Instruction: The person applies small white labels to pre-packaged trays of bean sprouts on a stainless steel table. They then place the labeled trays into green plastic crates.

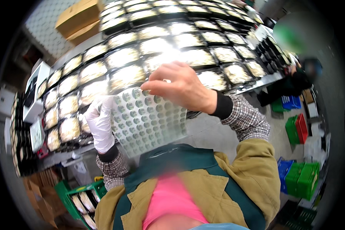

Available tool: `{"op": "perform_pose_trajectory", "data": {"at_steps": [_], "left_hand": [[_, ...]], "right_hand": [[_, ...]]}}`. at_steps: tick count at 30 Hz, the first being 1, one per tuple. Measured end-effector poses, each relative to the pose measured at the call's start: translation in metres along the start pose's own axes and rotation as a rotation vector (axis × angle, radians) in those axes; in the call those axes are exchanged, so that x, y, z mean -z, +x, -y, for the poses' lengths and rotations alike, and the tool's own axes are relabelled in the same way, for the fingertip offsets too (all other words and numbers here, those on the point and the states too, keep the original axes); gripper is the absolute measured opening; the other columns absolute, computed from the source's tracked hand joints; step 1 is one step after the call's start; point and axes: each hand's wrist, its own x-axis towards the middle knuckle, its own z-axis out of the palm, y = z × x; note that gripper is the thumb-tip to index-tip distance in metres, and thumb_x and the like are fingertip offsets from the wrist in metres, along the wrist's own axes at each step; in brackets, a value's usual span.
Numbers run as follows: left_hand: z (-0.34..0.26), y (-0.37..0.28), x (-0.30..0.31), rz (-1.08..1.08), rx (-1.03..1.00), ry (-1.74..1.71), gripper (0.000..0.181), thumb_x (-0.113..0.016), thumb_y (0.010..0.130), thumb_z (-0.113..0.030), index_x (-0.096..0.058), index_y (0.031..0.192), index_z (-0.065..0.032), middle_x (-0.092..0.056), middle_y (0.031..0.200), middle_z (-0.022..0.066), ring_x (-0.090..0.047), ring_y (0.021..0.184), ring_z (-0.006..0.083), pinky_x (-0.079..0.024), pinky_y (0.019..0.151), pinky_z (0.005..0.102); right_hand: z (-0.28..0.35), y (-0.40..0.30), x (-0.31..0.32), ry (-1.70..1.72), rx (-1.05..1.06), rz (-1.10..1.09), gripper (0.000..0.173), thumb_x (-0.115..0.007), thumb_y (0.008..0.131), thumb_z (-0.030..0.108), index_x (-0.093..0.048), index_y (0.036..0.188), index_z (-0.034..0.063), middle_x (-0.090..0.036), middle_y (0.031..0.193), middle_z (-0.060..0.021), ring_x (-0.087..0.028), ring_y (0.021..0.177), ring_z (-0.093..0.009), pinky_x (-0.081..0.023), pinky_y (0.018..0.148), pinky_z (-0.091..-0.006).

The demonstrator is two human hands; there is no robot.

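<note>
A sheet of round stickers hangs in front of me over the near edge of the table. My left hand, in a white glove, grips the sheet's upper left corner. Bare and bent at the wrist, my right hand is at the sheet's top edge, its thumb and fingers close together there; whether a sticker is between them I cannot tell. Just beyond my hands, film-covered black trays of pale food stand in close rows, and strong glare washes out some of them.
Cardboard boxes stand at the back left, a white bin at the table's left end. Below left is a green crate of packed trays. Green crates and a red crate are on the right. A person's dark sleeve shows at the right.
</note>
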Motion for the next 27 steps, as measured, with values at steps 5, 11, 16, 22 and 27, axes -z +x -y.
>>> {"op": "perform_pose_trajectory", "data": {"at_steps": [5,11,16,22,27], "left_hand": [[0.023,0.024,-0.066,0.217,0.09,-0.074,0.011,-0.066,0.088,-0.013,-0.068,0.085,-0.0026,-0.056,0.07,-0.0075,-0.044,0.062,0.0018,-0.033,0.058,0.019],[0.047,0.031,-0.122,0.394,0.262,-0.013,0.016,-0.066,0.089,-0.018,-0.068,0.093,-0.0022,-0.063,0.079,-0.0031,-0.051,0.07,0.0052,-0.04,0.066,0.0208],[0.065,0.047,-0.138,0.364,0.224,-0.243,0.025,-0.062,0.091,-0.027,-0.066,0.093,-0.002,-0.067,0.088,0.0033,-0.06,0.075,0.0094,-0.046,0.07,0.0225],[0.066,0.053,-0.174,0.145,0.163,-0.348,0.029,-0.057,0.094,-0.028,-0.064,0.09,-0.0001,-0.067,0.078,0.0021,-0.06,0.067,0.0084,-0.047,0.062,0.0216],[0.064,0.054,-0.225,0.011,0.197,-0.327,0.029,-0.055,0.096,-0.026,-0.064,0.092,0.0016,-0.068,0.085,0.0045,-0.063,0.072,0.0104,-0.049,0.065,0.0233]], "right_hand": [[-0.021,-0.06,0.031,-0.175,-0.089,-0.088,0.023,-0.07,0.072,0.006,-0.066,0.092,0.016,-0.057,0.08,0.0053,-0.055,0.073,-0.012,-0.04,0.072,-0.0268],[-0.04,-0.124,0.101,0.417,-0.603,-0.18,0.016,-0.064,0.083,0.0,-0.067,0.097,0.0063,-0.063,0.093,-0.0032,-0.059,0.085,-0.013,-0.048,0.077,-0.0257],[-0.162,-0.276,0.206,0.318,-1.151,-0.483,0.059,-0.06,0.085,-0.003,-0.04,0.139,0.008,-0.045,0.127,-0.0099,-0.054,0.093,-0.009,-0.046,0.085,-0.0225],[-0.252,-0.391,0.194,-0.061,-1.208,-0.302,0.067,-0.065,0.079,-0.002,-0.037,0.139,0.0074,-0.048,0.126,-0.0146,-0.061,0.086,-0.011,-0.049,0.077,-0.0241],[-0.284,-0.406,0.17,-0.121,-1.112,-0.227,0.066,-0.064,0.076,-0.002,-0.039,0.136,0.0082,-0.05,0.122,-0.0133,-0.063,0.083,-0.015,-0.05,0.08,-0.0282]]}}
